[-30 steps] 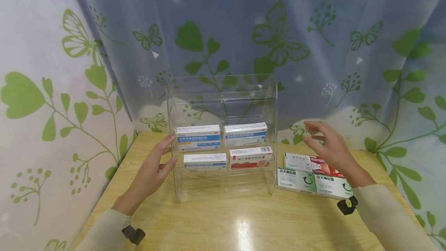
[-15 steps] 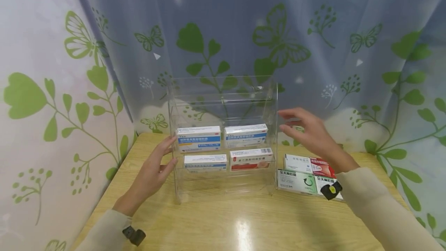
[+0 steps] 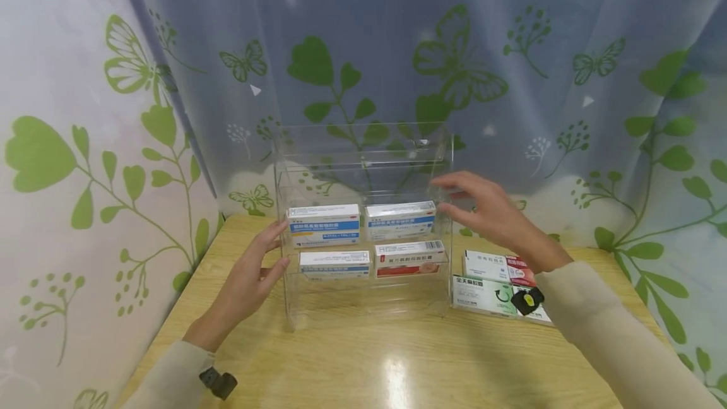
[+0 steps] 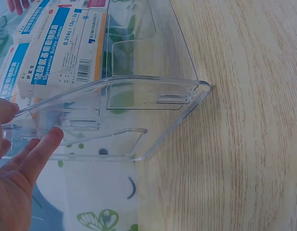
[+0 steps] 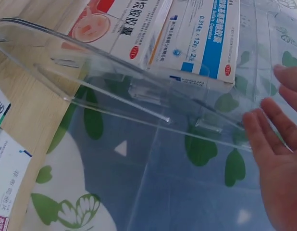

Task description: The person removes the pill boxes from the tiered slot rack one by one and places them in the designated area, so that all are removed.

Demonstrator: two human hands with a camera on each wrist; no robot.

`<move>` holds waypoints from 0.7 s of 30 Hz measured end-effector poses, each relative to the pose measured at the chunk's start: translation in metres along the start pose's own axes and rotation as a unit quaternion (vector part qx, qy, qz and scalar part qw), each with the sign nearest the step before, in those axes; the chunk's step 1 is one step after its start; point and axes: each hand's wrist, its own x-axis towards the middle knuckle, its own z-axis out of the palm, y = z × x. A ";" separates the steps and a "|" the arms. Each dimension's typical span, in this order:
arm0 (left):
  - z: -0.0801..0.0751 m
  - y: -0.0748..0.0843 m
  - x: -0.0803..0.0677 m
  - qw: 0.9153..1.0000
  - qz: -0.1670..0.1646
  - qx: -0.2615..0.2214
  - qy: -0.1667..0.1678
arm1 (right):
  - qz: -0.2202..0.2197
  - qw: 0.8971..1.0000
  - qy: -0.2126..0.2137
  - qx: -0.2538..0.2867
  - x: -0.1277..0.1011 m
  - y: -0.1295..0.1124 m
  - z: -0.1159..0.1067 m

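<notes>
— Where was the clear rack [image 3: 363, 226] seen?

— It was seen standing upright on the wooden desk [image 3: 392, 358], in front of the leaf-printed curtain [image 3: 511, 49]. Four medicine boxes were held in it: two blue-striped boxes [image 3: 324, 225] on the middle tier and, on the tier below, another blue-striped one beside a red-marked box [image 3: 409, 257].

— And the left hand [image 3: 250, 276]?

— It was laid against the rack's left wall, fingers straight and relaxed. In the left wrist view the fingertips [image 4: 50, 139] were seen resting on the edge of the clear side panel [image 4: 139, 120]; nothing was gripped.

— What was shown of the right hand [image 3: 488, 210]?

— It was held up at the rack's right wall, level with the middle tier, fingers loosely spread and nothing grasped. (Whether the wall was actually touched could not be told from the head view.) In the right wrist view the fingers [image 5: 268, 144] were seen just beside the clear panel, apparently a little apart from it.

— Was anything else noted on the desk?

— A group of loose boxes [image 3: 491, 279] was seen lying flat just to the right of the rack, white-and-green ones in front and a red one behind, partly covered by the right forearm. A small black device was seen strapped at each cream sleeve.
</notes>
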 end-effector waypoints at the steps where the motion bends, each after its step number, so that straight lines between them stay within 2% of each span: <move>1: 0.000 0.000 0.000 1.000 -0.001 0.000 0.000 | -0.007 1.000 -0.010 0.001 0.003 -0.001 0.001; 6: 0.001 -0.001 -0.001 1.000 -0.004 0.001 -0.003 | -0.024 0.998 -0.062 -0.012 0.011 -0.007 0.008; 11: 0.001 -0.001 -0.001 1.000 -0.002 0.001 -0.001 | -0.023 0.993 -0.110 -0.034 0.017 -0.015 0.014; 18: 0.000 -0.001 -0.001 1.000 -0.002 -0.001 0.000 | 0.000 0.990 -0.128 -0.062 0.020 -0.018 0.021; 21: 0.000 -0.001 -0.001 1.000 -0.002 0.000 -0.002 | 0.002 0.990 -0.119 -0.073 0.020 -0.017 0.023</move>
